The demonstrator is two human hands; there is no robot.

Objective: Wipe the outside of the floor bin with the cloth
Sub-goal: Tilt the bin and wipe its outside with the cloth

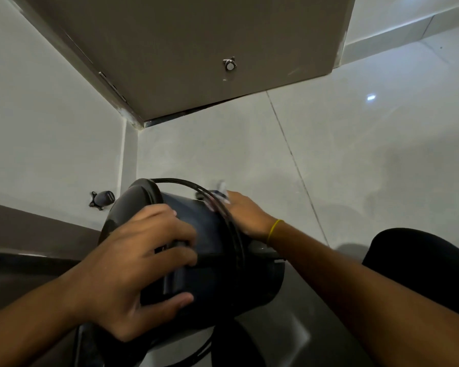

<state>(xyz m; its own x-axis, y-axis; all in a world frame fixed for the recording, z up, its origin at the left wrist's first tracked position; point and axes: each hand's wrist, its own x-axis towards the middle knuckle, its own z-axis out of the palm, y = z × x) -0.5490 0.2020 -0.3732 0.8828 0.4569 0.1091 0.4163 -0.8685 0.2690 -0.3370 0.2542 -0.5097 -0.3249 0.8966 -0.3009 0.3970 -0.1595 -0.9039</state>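
Observation:
A dark blue-black floor bin (pixel 210 229) lies tilted on its side low in the head view, its lid end to the left and a thin wire handle arching over it. My left hand (pixel 141 260) grips the near side of the bin, fingers wrapped over a raised ridge. My right hand (pixel 245 213) presses on the bin's far side, holding a pale cloth (pixel 221 190) of which only a blurred edge shows past my fingers. A yellow band circles my right wrist.
A brown door (pixel 196 49) stands ahead with a metal door stop (pixel 229 64) on it. White tiled floor (pixel 355 154) spreads to the right. A black door stopper (pixel 102 198) sits on the left wall. My dark-clad knee (pixel 421 260) is at right.

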